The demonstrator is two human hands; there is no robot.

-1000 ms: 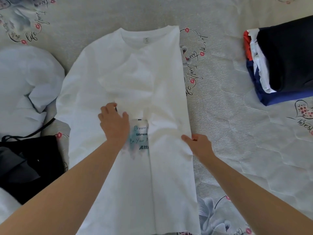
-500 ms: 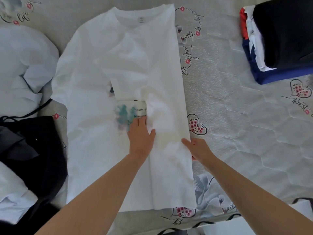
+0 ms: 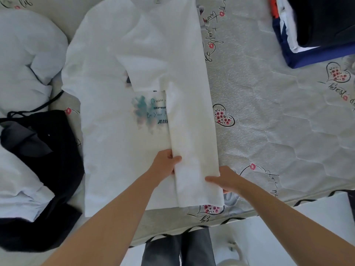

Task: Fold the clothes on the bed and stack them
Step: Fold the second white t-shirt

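Flat, soft white T-shirt [image 3: 115,150], left hand [image 3: 165,164] and right hand [image 3: 224,181] pinching folded panel.

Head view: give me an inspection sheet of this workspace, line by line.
Surface: quilted mattress printed with hearts and script.
Job's things: white T-shirt lies flat, right side folded over the printed front; folded stack at far right, dark garment on top.
Clutter: black garment and pale blue clothes piled at left.
Grips: left hand holds the folded panel's inner edge; right hand holds its outer edge near the hem.
Cables: nothing seen; a black strap runs from the black garment.
Surroundings: person's jeans and pale floor below the bed edge.
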